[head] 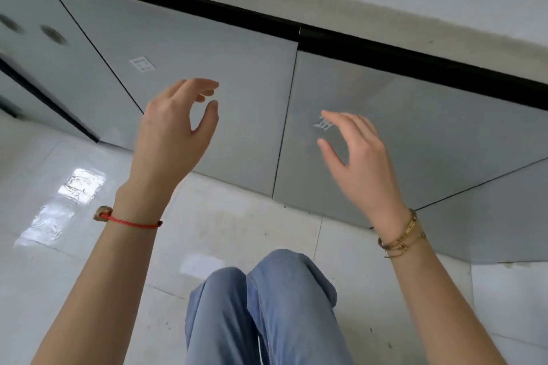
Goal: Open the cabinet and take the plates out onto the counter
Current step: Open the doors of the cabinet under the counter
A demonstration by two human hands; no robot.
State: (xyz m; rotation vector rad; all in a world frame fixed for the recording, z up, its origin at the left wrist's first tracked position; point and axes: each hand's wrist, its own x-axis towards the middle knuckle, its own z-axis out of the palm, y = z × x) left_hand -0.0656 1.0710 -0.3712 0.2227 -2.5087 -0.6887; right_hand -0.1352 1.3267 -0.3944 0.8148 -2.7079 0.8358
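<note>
Two grey lower cabinet doors fill the view, both closed: the left door (237, 74) and the right door (430, 133), with a thin vertical gap between them. A black recessed strip (355, 47) runs along their tops, under the pale counter edge (385, 6). My left hand (175, 130) is raised in front of the left door, fingers apart and curved, holding nothing. My right hand (358, 157) hovers before the right door, also open and empty. No plates are visible.
Another grey door with two round holes (32, 29) stands at the far left. A further cabinet face (489, 216) angles in at the right. Glossy pale floor tiles (74, 216) lie below, and knees in blue trousers (267, 299) sit at the bottom centre.
</note>
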